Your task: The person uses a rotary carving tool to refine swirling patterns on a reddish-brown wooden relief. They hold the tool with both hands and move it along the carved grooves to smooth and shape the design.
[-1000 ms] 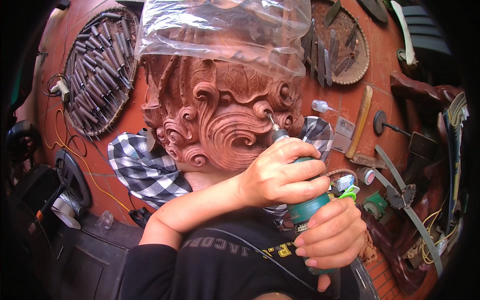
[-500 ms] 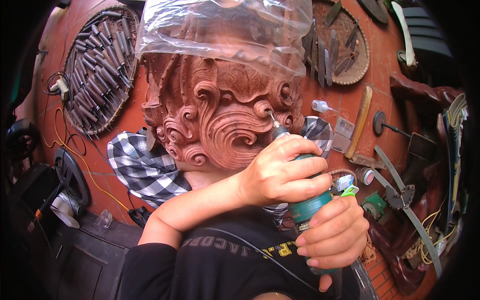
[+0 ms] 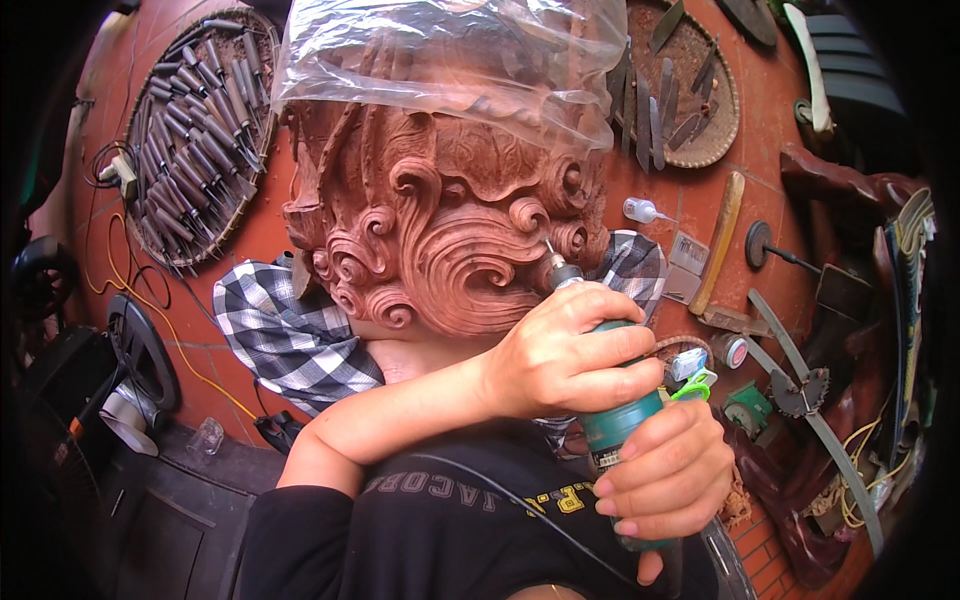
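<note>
A reddish-brown wood carving (image 3: 450,240), cut in deep swirls and curls, is in front of me. My left hand (image 3: 575,350) reaches across from the left and wraps round the front of a green die grinder (image 3: 615,428). Lower down, my right hand (image 3: 668,475) grips the rear of the same tool. Its thin metal bit (image 3: 549,246) points up and left at the carving, just below a small curl on the right side. Whether the tip touches the wood, I cannot tell. Clear plastic sheeting (image 3: 450,75) covers the carving's upper part.
A woven basket (image 3: 268,130) of several chisels stands at left, another basket (image 3: 735,110) with flat blades at upper right. Near the carving's right side lie a small bottle (image 3: 640,211) and a wooden mallet-like tool (image 3: 722,240). An orange cord (image 3: 190,365) crosses the tiled floor.
The grinder's bit has drawn back slightly down and right, away from the small curl. Both hands have shifted a little with the tool and keep their grip.
</note>
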`<state>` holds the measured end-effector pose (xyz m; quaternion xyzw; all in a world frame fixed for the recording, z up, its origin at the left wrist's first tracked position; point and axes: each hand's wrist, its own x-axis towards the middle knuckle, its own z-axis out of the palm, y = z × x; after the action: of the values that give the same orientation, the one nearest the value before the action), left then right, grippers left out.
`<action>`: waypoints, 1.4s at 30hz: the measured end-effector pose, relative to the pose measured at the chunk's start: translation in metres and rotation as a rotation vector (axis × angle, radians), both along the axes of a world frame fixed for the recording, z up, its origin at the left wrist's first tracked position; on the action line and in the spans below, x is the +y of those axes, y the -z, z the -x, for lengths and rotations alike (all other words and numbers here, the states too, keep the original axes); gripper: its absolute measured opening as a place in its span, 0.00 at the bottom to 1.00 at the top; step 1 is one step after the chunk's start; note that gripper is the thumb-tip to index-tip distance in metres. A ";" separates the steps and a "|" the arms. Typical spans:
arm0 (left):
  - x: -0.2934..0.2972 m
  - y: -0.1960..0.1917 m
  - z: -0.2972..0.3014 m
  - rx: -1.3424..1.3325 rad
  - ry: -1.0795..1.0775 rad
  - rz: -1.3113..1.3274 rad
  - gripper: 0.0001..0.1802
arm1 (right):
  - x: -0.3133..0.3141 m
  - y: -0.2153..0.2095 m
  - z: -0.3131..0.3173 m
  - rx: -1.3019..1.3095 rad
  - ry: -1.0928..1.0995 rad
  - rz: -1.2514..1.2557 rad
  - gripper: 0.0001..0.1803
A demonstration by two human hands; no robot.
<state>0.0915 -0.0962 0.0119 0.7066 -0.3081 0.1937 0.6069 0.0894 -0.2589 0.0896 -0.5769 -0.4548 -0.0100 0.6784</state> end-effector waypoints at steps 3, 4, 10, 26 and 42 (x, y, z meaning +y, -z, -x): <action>0.001 -0.001 0.002 0.001 -0.018 -0.005 0.14 | 0.001 0.000 0.002 0.011 -0.006 -0.015 0.20; 0.001 -0.001 0.003 0.001 -0.022 -0.005 0.14 | 0.002 0.000 0.002 0.012 0.004 -0.014 0.20; 0.003 -0.001 -0.007 0.001 -0.015 -0.001 0.13 | 0.003 0.000 -0.006 -0.013 0.001 0.005 0.20; 0.004 0.003 0.001 0.003 0.001 0.041 0.13 | 0.005 -0.005 0.006 -0.012 0.021 0.075 0.21; 0.022 -0.003 0.014 0.001 0.051 -0.012 0.14 | 0.018 -0.006 0.023 -0.009 0.037 0.052 0.21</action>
<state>0.0779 -0.0742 0.0150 0.7024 -0.3269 0.1760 0.6073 0.0663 -0.2406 0.0959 -0.6027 -0.4472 -0.0132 0.6608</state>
